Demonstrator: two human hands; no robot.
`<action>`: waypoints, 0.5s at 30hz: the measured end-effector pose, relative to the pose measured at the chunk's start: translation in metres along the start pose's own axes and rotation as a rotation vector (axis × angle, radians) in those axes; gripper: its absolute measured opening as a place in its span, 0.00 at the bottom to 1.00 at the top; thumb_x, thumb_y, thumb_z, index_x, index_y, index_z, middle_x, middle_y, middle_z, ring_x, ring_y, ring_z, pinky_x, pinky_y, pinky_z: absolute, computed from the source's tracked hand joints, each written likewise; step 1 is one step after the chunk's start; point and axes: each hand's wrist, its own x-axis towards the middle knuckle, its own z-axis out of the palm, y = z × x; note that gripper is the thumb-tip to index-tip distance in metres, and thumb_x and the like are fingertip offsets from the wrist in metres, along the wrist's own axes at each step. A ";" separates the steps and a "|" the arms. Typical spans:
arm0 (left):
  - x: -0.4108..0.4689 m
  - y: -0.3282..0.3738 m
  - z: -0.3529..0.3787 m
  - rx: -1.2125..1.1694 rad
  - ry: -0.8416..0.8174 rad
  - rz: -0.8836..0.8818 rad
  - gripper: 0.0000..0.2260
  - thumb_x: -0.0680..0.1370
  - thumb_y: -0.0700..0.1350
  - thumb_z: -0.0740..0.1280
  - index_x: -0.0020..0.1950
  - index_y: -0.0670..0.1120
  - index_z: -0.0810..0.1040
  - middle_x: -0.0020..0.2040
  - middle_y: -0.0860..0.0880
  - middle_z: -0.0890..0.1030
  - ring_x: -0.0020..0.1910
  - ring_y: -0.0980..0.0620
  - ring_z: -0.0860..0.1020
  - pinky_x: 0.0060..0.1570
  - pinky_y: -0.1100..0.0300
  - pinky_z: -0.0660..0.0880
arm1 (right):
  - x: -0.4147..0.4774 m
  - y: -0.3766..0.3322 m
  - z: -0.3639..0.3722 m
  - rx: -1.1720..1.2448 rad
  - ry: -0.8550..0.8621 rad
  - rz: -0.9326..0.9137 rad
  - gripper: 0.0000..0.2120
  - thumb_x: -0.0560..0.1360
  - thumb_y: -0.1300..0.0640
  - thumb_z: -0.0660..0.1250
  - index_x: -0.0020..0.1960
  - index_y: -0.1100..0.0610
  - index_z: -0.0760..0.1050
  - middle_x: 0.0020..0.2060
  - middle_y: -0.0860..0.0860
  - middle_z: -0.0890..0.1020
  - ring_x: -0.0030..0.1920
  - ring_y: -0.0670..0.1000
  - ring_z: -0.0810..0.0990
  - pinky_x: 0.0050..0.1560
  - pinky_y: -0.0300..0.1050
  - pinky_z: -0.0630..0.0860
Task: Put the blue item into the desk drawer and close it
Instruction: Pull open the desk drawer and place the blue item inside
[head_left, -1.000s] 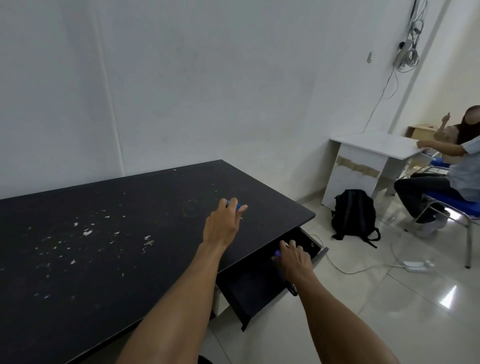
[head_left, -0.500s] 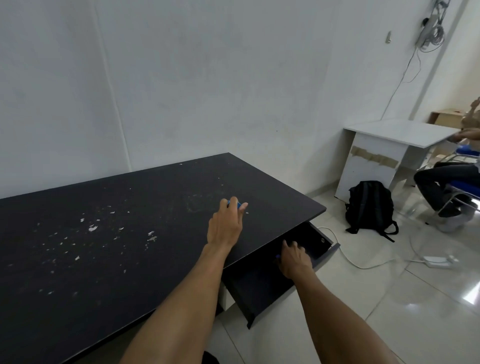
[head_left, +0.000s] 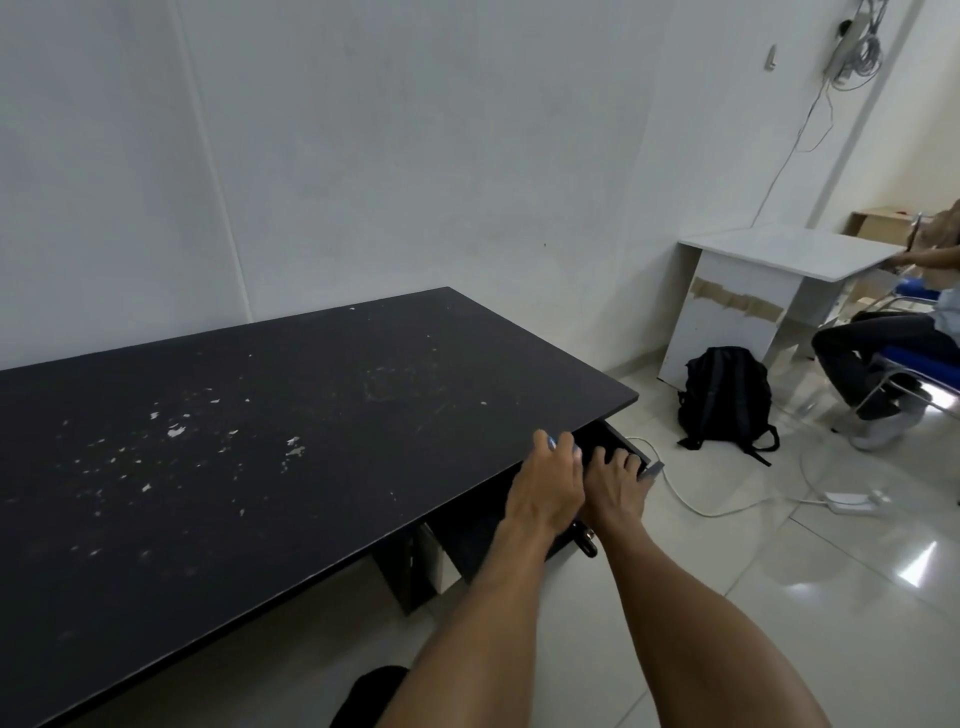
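A black desk (head_left: 311, 415) has its drawer (head_left: 605, 441) pulled open under the right end. My left hand (head_left: 545, 488) is at the desk's front edge, above the open drawer, and is closed around the small blue item (head_left: 552, 442). Only slivers of blue show between the fingers. My right hand (head_left: 615, 488) lies right beside it, with its fingers hooked over the top of the drawer front (head_left: 652, 469). The two hands touch side by side. The drawer's dark handle (head_left: 584, 540) shows below my wrists.
A black backpack (head_left: 724, 400) stands on the tiled floor to the right. A white cable (head_left: 691, 504) runs to a power adapter (head_left: 852, 499). Behind is a white table (head_left: 779, 249), with a seated person (head_left: 883, 353) on a blue chair. The wall lies just behind the desk.
My left hand has come off the desk top with the blue item, back and right to the desk edge over the drawer beside my right hand. My view has turned slightly left.
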 end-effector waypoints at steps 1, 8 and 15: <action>-0.006 0.000 0.009 0.029 -0.045 -0.022 0.14 0.83 0.49 0.51 0.57 0.42 0.71 0.54 0.41 0.72 0.36 0.53 0.73 0.35 0.64 0.69 | -0.001 0.001 0.001 0.048 0.005 0.033 0.21 0.77 0.50 0.61 0.67 0.56 0.65 0.66 0.59 0.69 0.67 0.59 0.66 0.64 0.60 0.65; -0.027 -0.017 0.025 0.057 -0.101 -0.571 0.14 0.82 0.49 0.58 0.61 0.42 0.76 0.59 0.40 0.78 0.56 0.42 0.79 0.52 0.51 0.76 | -0.004 0.012 0.009 0.237 0.108 0.110 0.27 0.80 0.47 0.56 0.75 0.57 0.55 0.73 0.62 0.60 0.72 0.63 0.60 0.61 0.66 0.69; -0.020 -0.027 0.023 0.051 -0.003 -0.780 0.13 0.81 0.47 0.61 0.61 0.42 0.76 0.59 0.42 0.79 0.56 0.43 0.79 0.50 0.53 0.77 | -0.002 0.017 0.017 0.270 0.143 0.105 0.27 0.80 0.45 0.55 0.74 0.57 0.57 0.73 0.62 0.60 0.71 0.63 0.62 0.58 0.66 0.72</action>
